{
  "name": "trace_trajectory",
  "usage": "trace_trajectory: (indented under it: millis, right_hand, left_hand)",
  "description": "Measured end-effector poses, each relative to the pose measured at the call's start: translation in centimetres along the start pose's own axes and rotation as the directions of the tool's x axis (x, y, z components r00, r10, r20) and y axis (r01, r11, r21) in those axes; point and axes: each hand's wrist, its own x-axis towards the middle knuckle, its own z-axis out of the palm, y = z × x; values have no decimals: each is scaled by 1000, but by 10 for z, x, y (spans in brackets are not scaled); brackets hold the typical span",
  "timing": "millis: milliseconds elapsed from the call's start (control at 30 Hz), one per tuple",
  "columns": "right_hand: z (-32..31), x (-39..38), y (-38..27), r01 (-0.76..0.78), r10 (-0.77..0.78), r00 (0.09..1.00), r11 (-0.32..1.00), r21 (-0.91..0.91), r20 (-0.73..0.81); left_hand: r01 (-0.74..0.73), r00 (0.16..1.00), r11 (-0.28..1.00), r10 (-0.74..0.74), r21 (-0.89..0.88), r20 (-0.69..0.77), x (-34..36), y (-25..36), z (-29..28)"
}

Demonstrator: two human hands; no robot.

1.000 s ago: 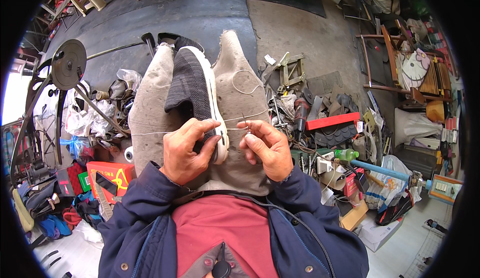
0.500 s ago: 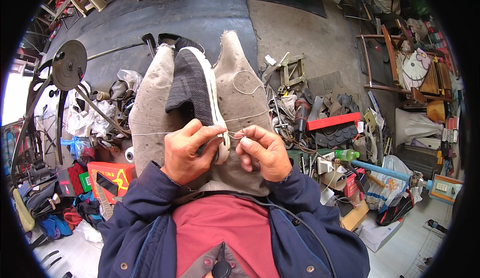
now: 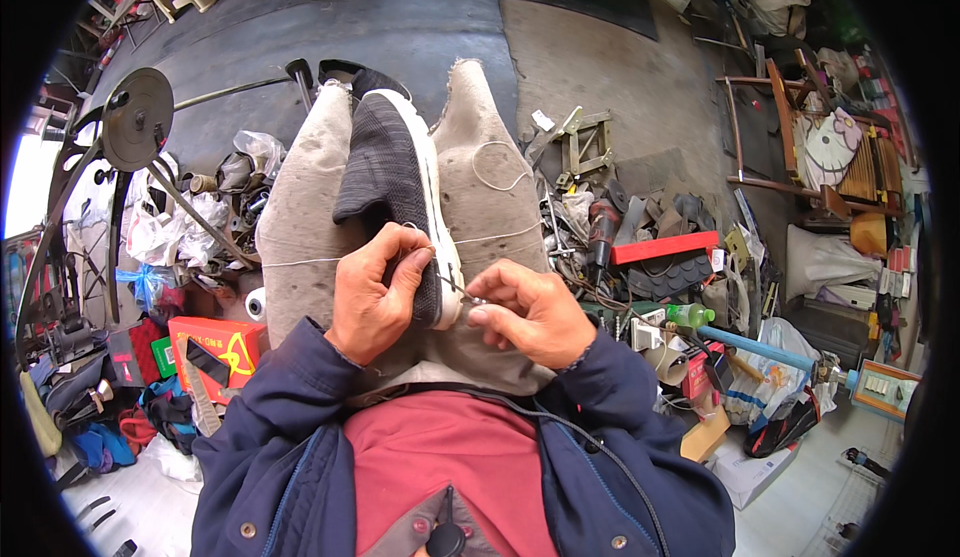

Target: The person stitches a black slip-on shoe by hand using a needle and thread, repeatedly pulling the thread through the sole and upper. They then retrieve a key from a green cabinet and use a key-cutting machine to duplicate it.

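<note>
A dark grey knit shoe [image 3: 382, 162] with a white sole [image 3: 428, 177] lies across my lap on a stained beige cloth [image 3: 295, 207]. My left hand [image 3: 378, 292] is closed in a pinch at the shoe's edge, with white thread [image 3: 300, 262] running out from it to the left. My right hand [image 3: 530, 312] pinches a thin, dark, needle-like tool [image 3: 452, 285], its tip pointing at the sole's edge beside my left fingertips. More thread crosses the cloth on the right and curls into a loop [image 3: 476, 165]. A second dark shoe [image 3: 350, 72] lies partly hidden behind the first.
At left stands a black metal machine with a round disc [image 3: 138, 120]. Near it sits a red-orange box [image 3: 215, 357]. To the right are a power drill [image 3: 604, 225], a red bar [image 3: 665, 248], scraps and a green bottle [image 3: 690, 314]. A wooden folding chair [image 3: 785, 147] stands farther right.
My right hand has shifted from pinching thread to holding the thin dark tool at the sole. My left hand has moved slightly up and left along the shoe.
</note>
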Motion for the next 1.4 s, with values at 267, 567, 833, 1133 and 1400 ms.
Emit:
trace_trajectory:
  millis: [267, 567, 833, 1133, 1400]
  right_hand:
    - [8, 16, -6, -50, 10, 974, 984, -172, -225]
    - [-91, 6, 28, 714, -455, 700, 436, 548, -550]
    - [-84, -4, 44, 631, -298, 573, 755, 179, -764]
    - [-8, 23, 5, 203, -357, 926, 750, -630, -127]
    - [-4, 19, 18, 523, -502, 801, 852, -30, -326]
  left_hand:
    - [-35, 999, 999, 35, -10, -7, 1, -1, 1]
    - [3, 1000, 1000, -4, -26, -30, 2, -3, -1]
    - [3, 999, 1000, -3, 2, -32, 2, 0, 0]
    - [3, 999, 1000, -2, 5, -50, -3, 5, -1]
    - [-19, 1000, 998, 18, -54, -20, -3, 1, 2]
